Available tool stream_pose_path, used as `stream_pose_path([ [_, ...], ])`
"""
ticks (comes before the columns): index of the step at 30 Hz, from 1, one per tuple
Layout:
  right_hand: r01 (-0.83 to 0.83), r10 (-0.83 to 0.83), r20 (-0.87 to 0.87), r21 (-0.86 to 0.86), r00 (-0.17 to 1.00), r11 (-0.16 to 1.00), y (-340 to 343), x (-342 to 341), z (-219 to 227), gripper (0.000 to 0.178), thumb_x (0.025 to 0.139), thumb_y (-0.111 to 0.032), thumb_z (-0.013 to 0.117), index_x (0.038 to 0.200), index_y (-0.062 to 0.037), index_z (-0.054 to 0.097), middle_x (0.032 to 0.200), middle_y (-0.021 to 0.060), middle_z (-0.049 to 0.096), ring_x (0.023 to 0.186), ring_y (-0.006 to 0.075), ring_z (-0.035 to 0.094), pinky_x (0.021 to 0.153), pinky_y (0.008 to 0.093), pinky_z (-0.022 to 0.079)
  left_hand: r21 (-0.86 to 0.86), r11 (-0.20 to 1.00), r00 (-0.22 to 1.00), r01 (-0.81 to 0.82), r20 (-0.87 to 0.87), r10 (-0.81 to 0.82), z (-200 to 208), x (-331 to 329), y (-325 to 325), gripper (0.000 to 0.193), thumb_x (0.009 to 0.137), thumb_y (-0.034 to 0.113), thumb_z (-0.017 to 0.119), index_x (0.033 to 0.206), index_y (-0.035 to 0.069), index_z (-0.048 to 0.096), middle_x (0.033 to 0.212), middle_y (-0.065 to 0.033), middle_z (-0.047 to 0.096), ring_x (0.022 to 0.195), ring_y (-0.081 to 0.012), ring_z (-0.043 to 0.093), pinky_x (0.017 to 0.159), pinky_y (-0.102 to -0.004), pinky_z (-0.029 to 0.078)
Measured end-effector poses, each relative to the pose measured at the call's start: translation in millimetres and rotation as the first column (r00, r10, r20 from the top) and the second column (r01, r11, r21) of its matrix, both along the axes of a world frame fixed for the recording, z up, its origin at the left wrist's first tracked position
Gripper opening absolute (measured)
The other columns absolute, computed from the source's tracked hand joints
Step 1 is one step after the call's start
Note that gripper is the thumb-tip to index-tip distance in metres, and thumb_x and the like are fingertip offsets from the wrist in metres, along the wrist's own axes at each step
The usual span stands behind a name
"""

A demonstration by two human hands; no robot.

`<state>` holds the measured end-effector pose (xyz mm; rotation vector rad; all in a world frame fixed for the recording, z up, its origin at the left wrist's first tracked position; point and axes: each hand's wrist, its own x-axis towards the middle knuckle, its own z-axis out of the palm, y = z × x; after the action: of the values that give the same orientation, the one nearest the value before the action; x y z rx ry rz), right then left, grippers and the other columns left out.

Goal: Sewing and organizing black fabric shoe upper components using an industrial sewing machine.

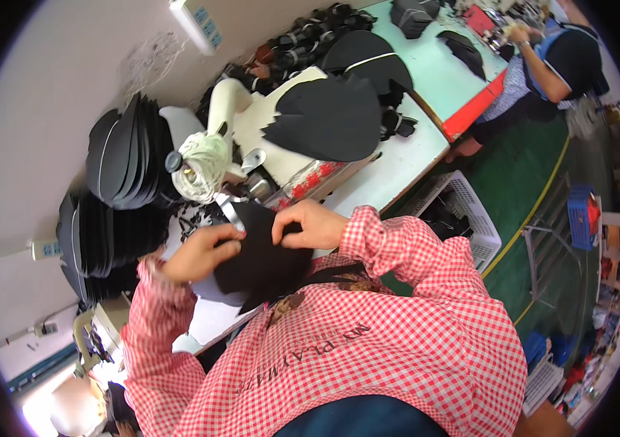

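A: While both hands pinch it, where is the black fabric piece (262,258)?

B: On the desk (397,171) under the sewing machine (241,131); left hand (200,255) and right hand (310,224) grip its edges

A: Handling?

B: Looks light, floppy; hold near the edge

The room is brightly and evenly lit, the light seeming to fall from above and leaving only soft, short shadows. The white table (404,164) and the pale wall (48,87) shine almost washed out, and a patch at the lower left corner burns out to pure white. The black fabric piece (262,258) swallows the light and shows hardly any detail. The fisheye view bends the table edge and the yellow floor line (539,200), with a dark rim round the whole picture. The middle is fairly sharp; the far right edge is smeared and soft.
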<state>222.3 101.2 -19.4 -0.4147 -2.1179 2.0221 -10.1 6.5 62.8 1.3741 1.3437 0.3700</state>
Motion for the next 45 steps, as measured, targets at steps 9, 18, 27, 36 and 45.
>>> stream_pose_path([
  [9, 0.188, -0.156, 0.124, -0.301, 0.980, 0.935, -64.8, -58.8, -1.2, 0.040, 0.079, -0.001, 0.059, 0.119, 0.0015, 0.054, 0.082, 0.0093, 0.062, 0.071, 0.0130, 0.060, 0.067, 0.0276, 0.049, -0.652, 0.721, 0.828, -0.233, 0.256, 0.499, -50.5, -52.3, 13.6, 0.023, 0.093, 0.021, 0.048, 0.081, 0.003, 0.056, 0.055, -0.0023, 0.051, 0.036, -0.0125, 0.047, 0.035, -0.0230, 0.036],
  [18, 0.302, -0.301, 0.060, -0.348, 0.952, 0.887, -46.4, -53.1, -23.5, 0.039, 0.084, 0.000, 0.055, 0.123, 0.0023, 0.052, 0.094, 0.0048, 0.063, 0.080, 0.0095, 0.059, 0.069, 0.0246, 0.050, -0.545, 0.725, 0.728, -0.420, 0.275, 0.628, -85.3, -44.5, 36.4, 0.021, 0.092, 0.023, 0.054, 0.091, 0.003, 0.056, 0.063, -0.0021, 0.054, 0.037, -0.0087, 0.045, 0.031, -0.0224, 0.035],
  [27, 0.324, -0.375, 0.054, 0.403, 0.925, 0.856, 23.9, 12.6, 16.5, 0.023, 0.074, 0.000, 0.058, 0.095, -0.0017, 0.067, 0.082, 0.0134, 0.066, 0.071, 0.0201, 0.063, 0.068, 0.0260, 0.048, -0.116, 0.941, 0.943, -0.319, 0.059, 0.327, -56.3, 19.3, 11.8, 0.034, 0.099, 0.027, 0.038, 0.117, 0.002, 0.052, 0.084, -0.0061, 0.062, 0.058, -0.0121, 0.063, 0.042, -0.0184, 0.041],
  [36, 0.714, -0.716, -0.121, 0.290, 0.688, 0.637, 18.4, 20.1, 26.7, 0.022, 0.077, 0.002, 0.057, 0.097, -0.0002, 0.066, 0.080, 0.0126, 0.065, 0.068, 0.0200, 0.062, 0.063, 0.0281, 0.048, -0.189, 0.959, 0.973, -0.213, 0.048, 0.226, -65.5, 16.3, 12.9, 0.024, 0.097, 0.019, 0.039, 0.102, -0.001, 0.052, 0.069, -0.0060, 0.059, 0.046, -0.0119, 0.057, 0.041, -0.0216, 0.041],
  [45, 0.601, -0.643, -0.078, 0.457, 0.762, 0.656, 6.2, -15.6, 20.5, 0.030, 0.074, -0.005, 0.062, 0.103, 0.0001, 0.064, 0.091, 0.0183, 0.065, 0.078, 0.0290, 0.065, 0.070, 0.0319, 0.050, 0.082, 0.973, 0.848, -0.215, -0.478, 0.228, -70.5, 3.8, 25.4, 0.026, 0.090, 0.017, 0.047, 0.086, -0.006, 0.058, 0.068, -0.0189, 0.059, 0.060, -0.0331, 0.061, 0.059, -0.0419, 0.047],
])
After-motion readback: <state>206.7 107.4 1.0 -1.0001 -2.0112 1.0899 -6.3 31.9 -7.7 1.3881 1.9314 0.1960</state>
